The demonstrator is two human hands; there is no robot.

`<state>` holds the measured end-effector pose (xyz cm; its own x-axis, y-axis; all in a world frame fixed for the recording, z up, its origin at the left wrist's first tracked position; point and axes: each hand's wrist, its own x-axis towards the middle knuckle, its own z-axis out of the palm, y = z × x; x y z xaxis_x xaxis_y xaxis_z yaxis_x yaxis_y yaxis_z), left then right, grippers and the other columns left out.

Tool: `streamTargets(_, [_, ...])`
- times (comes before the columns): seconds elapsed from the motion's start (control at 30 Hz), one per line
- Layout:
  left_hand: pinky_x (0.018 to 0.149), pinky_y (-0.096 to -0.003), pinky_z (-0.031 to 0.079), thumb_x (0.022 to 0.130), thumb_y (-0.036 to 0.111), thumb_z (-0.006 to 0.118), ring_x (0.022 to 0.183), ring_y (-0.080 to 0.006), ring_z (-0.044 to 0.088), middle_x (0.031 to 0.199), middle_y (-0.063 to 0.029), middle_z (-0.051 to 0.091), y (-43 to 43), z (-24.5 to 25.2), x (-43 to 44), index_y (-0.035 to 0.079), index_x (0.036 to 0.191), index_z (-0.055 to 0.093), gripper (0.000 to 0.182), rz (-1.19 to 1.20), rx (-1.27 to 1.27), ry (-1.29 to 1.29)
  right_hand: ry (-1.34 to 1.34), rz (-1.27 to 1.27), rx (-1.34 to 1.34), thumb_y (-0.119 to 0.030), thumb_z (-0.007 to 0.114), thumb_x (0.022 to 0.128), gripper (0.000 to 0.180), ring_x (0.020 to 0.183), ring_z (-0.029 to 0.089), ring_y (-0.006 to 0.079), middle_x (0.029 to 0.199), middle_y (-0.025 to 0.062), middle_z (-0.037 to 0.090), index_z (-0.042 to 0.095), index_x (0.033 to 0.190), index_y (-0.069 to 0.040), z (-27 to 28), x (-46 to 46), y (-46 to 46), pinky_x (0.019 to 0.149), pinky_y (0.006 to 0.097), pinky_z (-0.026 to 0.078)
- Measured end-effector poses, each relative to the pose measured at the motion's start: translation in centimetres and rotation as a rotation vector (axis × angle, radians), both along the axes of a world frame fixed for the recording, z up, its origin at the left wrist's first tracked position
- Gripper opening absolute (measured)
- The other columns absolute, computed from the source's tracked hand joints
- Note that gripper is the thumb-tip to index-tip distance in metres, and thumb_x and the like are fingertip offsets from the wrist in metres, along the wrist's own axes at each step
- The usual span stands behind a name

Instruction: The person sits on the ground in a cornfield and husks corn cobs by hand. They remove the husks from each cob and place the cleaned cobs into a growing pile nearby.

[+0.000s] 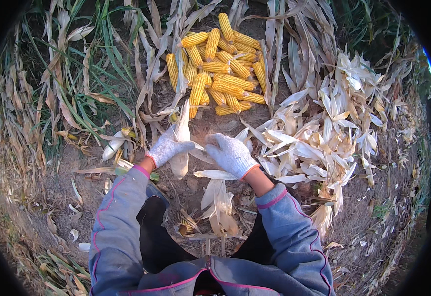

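In my white knitted glove, my left hand [169, 146] grips an ear of corn in its pale husk [180, 162], which stands lengthwise before me with the thumb laid across it. My right hand [232, 155], gloved the same way, is just right of that ear, fingers bent and slightly blurred. Wispy brown strands show at its fingertips; whether it holds them cannot be made out. Beyond both hands lies a pile of bare yellow corn cobs [226, 79]. A loose husk [219, 207] rests on the soil between my legs.
A large heap of stripped husks [311, 144] spreads to the right. Another husked ear [113, 146] lies left of my left hand. Dry corn stalks [273, 55] flank the cobs, and green leaves [104, 55] grow at the upper left. Husk scraps dot the bare soil [363, 218].
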<state>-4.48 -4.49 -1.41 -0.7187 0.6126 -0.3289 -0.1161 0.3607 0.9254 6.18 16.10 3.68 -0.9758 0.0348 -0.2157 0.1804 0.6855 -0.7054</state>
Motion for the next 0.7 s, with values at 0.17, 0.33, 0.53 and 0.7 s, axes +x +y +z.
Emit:
streamTargets(0.17, [0.091,-0.0324,0.048,0.075,0.025,0.081,0.107,-0.0174,0.058,0.117,-0.0088,0.061,3.5,2.9,3.5,0.005,0.131,0.047,0.068,0.059,0.019,0.113,0.142,-0.236,-0.627,-0.035,0.061,0.090,0.046,0.100,0.067,0.0284,0.108,0.0196,0.068,0.060,0.122,-0.001,-1.8,-0.4,0.5,0.087,0.0361,0.050])
streamTargets(0.33, [0.088,-0.0353,0.049,0.070,0.034,0.083,0.101,-0.0250,0.062,0.110,-0.0149,0.063,5.4,5.5,7.5,0.001,0.123,0.049,0.071,0.131,-0.067,0.245,0.112,-0.172,-0.452,-0.037,0.061,0.088,0.043,0.092,0.068,0.0324,0.096,0.0211,0.069,0.066,0.108,0.000,2.1,0.7,1.2,0.080,0.0384,0.052])
streamTargets(0.53, [0.085,-0.0356,0.050,0.072,0.035,0.080,0.098,-0.0247,0.063,0.107,-0.0142,0.064,6.2,4.8,7.8,0.002,0.121,0.050,0.066,0.118,-0.072,0.282,0.144,-0.172,-0.267,-0.037,0.061,0.079,0.038,0.085,0.065,0.0392,0.086,0.0234,0.066,0.070,0.092,-0.002,2.7,0.6,2.2,0.077,0.0440,0.052])
streamTargets(0.7, [0.084,-0.0374,0.050,0.073,0.033,0.077,0.095,-0.0284,0.065,0.103,-0.0150,0.066,7.7,7.1,8.2,0.003,0.120,0.052,0.061,0.114,-0.181,0.350,0.181,-0.265,-0.224,-0.033,0.062,0.075,0.034,0.086,0.064,0.0405,0.087,0.0228,0.066,0.069,0.089,-0.003,2.2,0.3,2.3,0.079,0.0454,0.051])
